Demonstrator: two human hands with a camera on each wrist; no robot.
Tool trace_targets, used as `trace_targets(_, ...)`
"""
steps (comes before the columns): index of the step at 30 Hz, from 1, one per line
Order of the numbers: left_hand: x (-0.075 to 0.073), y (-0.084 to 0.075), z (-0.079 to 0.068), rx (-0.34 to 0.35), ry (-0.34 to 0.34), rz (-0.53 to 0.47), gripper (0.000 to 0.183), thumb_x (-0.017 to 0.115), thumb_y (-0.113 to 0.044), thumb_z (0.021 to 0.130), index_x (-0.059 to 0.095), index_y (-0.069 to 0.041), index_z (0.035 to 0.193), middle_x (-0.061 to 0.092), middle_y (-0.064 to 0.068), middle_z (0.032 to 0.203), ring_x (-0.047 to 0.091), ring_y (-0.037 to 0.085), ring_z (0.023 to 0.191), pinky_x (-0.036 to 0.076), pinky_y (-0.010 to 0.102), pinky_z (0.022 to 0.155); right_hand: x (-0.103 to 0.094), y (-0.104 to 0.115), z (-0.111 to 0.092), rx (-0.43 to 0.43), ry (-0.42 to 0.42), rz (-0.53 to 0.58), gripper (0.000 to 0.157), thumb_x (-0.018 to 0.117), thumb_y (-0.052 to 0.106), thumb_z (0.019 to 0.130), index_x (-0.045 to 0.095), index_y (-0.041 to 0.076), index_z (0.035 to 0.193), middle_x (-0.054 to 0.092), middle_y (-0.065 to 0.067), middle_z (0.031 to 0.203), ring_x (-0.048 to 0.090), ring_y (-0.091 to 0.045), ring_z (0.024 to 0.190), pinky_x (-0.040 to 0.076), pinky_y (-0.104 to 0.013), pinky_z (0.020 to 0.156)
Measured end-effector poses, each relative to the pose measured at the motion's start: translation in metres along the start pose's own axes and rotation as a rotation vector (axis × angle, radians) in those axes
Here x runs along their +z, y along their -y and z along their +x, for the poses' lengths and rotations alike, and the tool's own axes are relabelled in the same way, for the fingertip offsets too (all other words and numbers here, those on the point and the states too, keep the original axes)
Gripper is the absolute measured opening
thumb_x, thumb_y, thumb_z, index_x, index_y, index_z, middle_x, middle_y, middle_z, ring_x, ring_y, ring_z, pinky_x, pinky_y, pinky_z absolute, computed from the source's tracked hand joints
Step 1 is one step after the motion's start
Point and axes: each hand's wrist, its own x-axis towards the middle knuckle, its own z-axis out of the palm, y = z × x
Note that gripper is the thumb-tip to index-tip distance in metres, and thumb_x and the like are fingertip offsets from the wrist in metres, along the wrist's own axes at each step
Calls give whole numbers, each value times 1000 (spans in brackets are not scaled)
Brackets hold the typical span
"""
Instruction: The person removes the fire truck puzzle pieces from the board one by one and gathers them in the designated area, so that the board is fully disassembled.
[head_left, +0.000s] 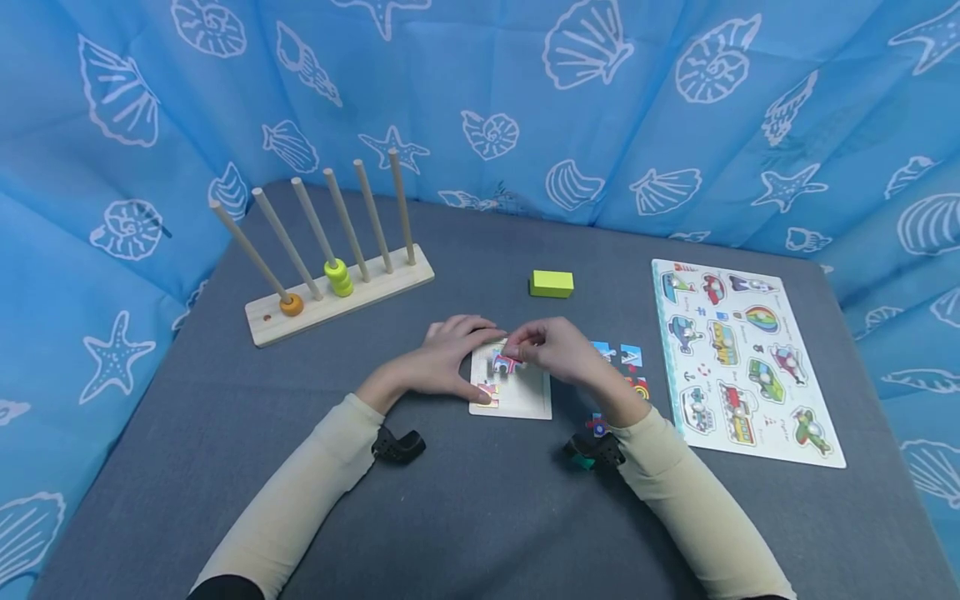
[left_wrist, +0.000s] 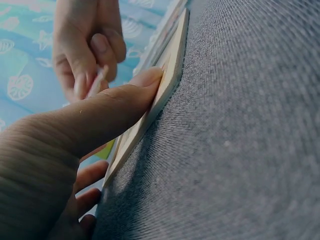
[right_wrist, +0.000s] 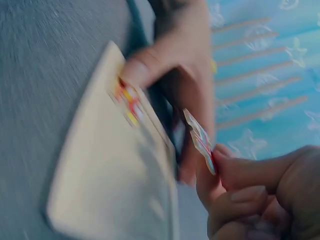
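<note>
A small pale puzzle board point(head_left: 528, 402) lies in front of me. My left hand point(head_left: 441, 360) rests along its left side with the fingers spread; the thumb point(left_wrist: 127, 100) presses on a colourful puzzle piece point(right_wrist: 131, 104) set in the near left corner. Over the board's far half, my right hand point(head_left: 558, 348) pinches another puzzle piece point(right_wrist: 201, 142) between thumb and fingertips. This one is tilted and raised off the board in the right wrist view, its printed face red, white and blue.
Loose puzzle pieces point(head_left: 631, 356) lie right of the board, partly under the right forearm. A yellow-green block point(head_left: 551, 284) stands behind. At the back left is a wooden peg rack point(head_left: 352, 302) with a few rings; at the right lies a vehicle picture board point(head_left: 802, 333).
</note>
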Motion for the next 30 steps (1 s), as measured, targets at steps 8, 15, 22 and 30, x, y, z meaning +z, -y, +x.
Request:
trace_targets(8, -1, 2, 1, 2, 16, 15, 89, 74, -58, 73, 38, -27, 147, 29, -1, 152, 18, 22, 141, 20, 49, 103, -41, -22, -27, -49, -18, -90, 12, 64, 22, 93, 68, 11, 95, 65, -5, 85, 58, -26, 75, 46, -32, 64)
trace_targets(15, -1, 3, 0, 21, 26, -3, 82, 74, -56, 75, 42, -26, 145, 29, -1, 152, 17, 24, 142, 18, 50, 104, -52, -44, -45, 6, -5, -132, 10, 65, 19, 92, 67, 10, 94, 65, -7, 85, 53, -20, 70, 44, -30, 59)
trace_targets(22, 0, 4, 0, 31, 33, -6, 80, 74, -55, 75, 44, -27, 143, 28, 0, 153, 15, 24, 143, 17, 51, 105, -45, -54, -48, -31, -2, -138, 6, 67, 15, 90, 68, 9, 92, 66, -4, 83, 55, -17, 72, 45, -29, 64)
trace_targets(30, 0, 5, -1, 38, 32, -27, 76, 72, -55, 77, 45, -28, 143, 28, -1, 153, 14, 23, 143, 16, 52, 105, -40, -50, -54, -30, -60, -278, 10, 68, 14, 89, 67, 8, 97, 67, -2, 85, 53, -18, 72, 42, -30, 63)
